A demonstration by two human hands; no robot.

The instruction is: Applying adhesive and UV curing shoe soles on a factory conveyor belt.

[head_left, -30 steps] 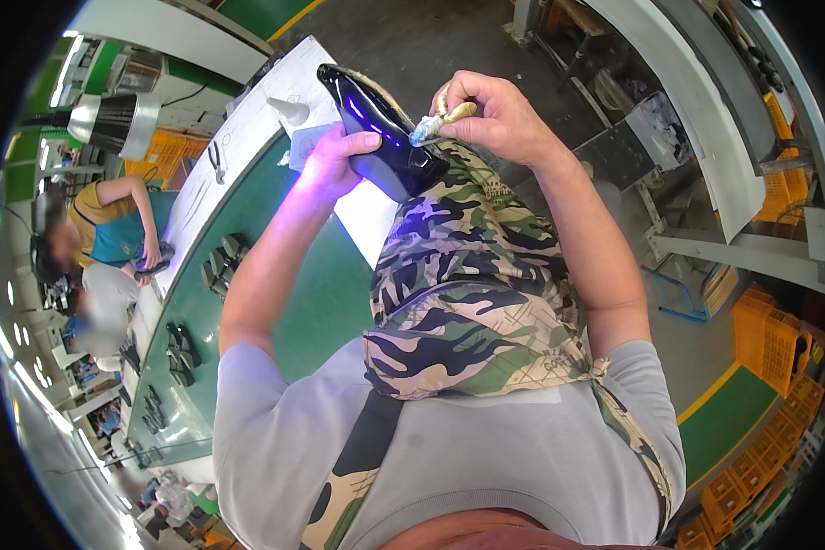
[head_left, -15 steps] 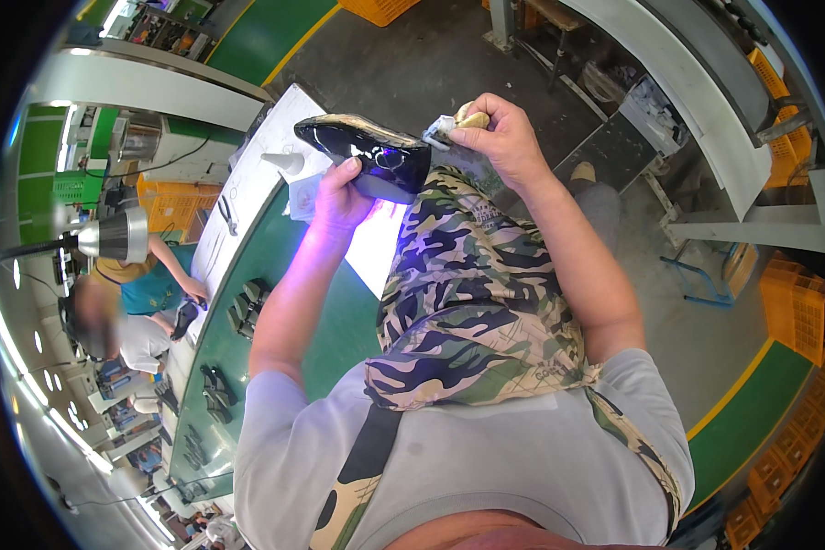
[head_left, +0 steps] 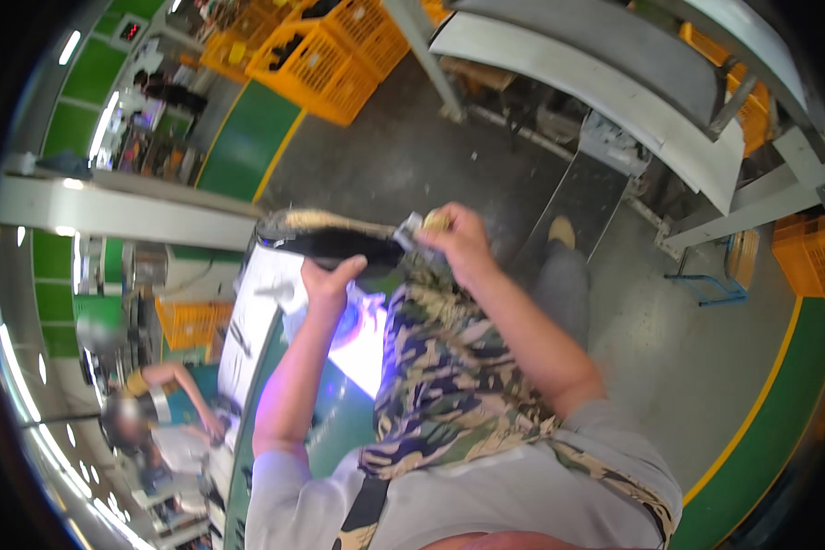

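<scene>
I see the left hand (head_left: 332, 280) raised in front of the body, its fingers curled up around the underside of a black shoe (head_left: 335, 240), which it grips from below. The shoe lies roughly level, lengthwise across the view, its pale sole edge on top, held in the air above the near edge of the green workbench (head_left: 266, 367).

The right hand (head_left: 458, 240) is closed around a small brush (head_left: 422, 227) with a light handle. The brush end sits against the right end of the shoe, touching it; I cannot tell which part of the brush makes contact.

Below the hands, a bright violet-white light (head_left: 362, 344) glows on the bench just beside the left forearm. White paper sheets (head_left: 261, 312) lie on the bench under the shoe. A camouflage apron (head_left: 449, 385) hangs over the person's front, with a grey sleeve on each arm.

Further off, orange crates (head_left: 330, 50) stand at the top of the view, and grey conveyor rails (head_left: 614, 82) run across the upper right over a grey concrete floor (head_left: 403, 156). Another person (head_left: 170, 403) in a teal and yellow top works at the bench on the lower left, well apart from the hands.
</scene>
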